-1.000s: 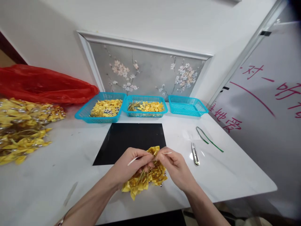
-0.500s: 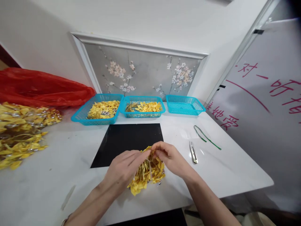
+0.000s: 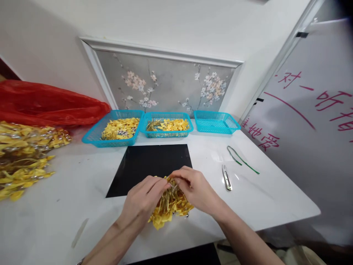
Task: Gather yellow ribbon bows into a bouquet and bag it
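A bundle of yellow artificial flowers [image 3: 167,211] with gold wire stems and small silvery beads lies at the table's front, just below the black mat. A pale tie [image 3: 173,185] shows among the stems at its top. My left hand [image 3: 145,197] is closed at the upper left of the bundle, thumb and forefinger pinched near the tie. From the right, my right hand [image 3: 195,187] is closed too, its bent fingertips meeting at the same spot. The fingers partly hide the stem tops and what exactly they pinch.
Three blue baskets stand along the back; yellow flowers fill the left basket [image 3: 93,139] and middle basket [image 3: 165,135]. The right basket [image 3: 217,127] is beside them. Thread snips [image 3: 226,177] and a green strip [image 3: 242,162] lie right. A flower heap [image 3: 24,158] and red bag [image 3: 52,105] are left.
My right hand has shifted slightly left, and both hands' fingertips have drawn closer together over the stems. The bundle stays in about the same place.
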Demonstrator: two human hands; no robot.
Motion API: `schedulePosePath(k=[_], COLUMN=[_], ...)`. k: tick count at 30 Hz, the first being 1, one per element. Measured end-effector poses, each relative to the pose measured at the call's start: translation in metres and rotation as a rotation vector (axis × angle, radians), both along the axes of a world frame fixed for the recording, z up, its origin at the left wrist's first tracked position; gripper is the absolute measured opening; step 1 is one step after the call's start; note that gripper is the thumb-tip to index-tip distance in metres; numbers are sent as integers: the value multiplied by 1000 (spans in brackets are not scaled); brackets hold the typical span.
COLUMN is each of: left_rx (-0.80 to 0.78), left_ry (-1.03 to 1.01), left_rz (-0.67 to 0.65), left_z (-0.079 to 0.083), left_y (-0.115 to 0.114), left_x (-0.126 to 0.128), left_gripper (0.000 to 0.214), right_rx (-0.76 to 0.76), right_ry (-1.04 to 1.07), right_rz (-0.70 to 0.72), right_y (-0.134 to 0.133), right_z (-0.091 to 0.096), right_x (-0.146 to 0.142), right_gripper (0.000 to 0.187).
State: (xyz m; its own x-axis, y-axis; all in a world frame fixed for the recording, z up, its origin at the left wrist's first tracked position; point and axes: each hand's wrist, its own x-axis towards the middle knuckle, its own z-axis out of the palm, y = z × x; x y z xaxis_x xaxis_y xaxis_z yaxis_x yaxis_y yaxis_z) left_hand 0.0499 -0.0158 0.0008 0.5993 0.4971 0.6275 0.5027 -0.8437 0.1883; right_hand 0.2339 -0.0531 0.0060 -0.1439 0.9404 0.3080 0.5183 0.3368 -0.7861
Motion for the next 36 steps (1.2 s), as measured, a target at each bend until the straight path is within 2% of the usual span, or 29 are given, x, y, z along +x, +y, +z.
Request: schedulePosePath(k=[4,6,8,11,15,20,23,26,32,36], left_rx=[19,8,-32,-151,-416,-1030,-1120,-1084,-1094,-1108], left_ry=[93,152,179,112,-95,-324,-438,-422,-356,-315], left_rz=[36,18,35,95,73,6,15,42,20,-3], left_z=[6,5,2,1,14,31,29,24,15,9], left_y=[-3,-3,-4,-7,-16,-16,-10,-3,0,-1], left_x=[-12,-22,-33,-41,-28,6,17,17,4,-2], left_gripper=[13,15,18,20,18,25,32,36,33,34], right_rx=[142,142,108,42,-4,-328,-438,-422,-246,-166], right_ry=[-540,-670,-678,-483,58,736,1008,997,615,460], right_rz=[-33,-88,-139,-144,-111,25,38,20,3,-45], right_y=[-16,-21,-23,-24,-24,-12,-1,5,5,5], right_z=[2,-2,-9,-18,-12,1,0,-3,-12,-24], right_x=[11,20,29,35,22,-9,-19,-21,-15,-12], right_gripper=[36,39,42,38,17,19,24,27,29,27])
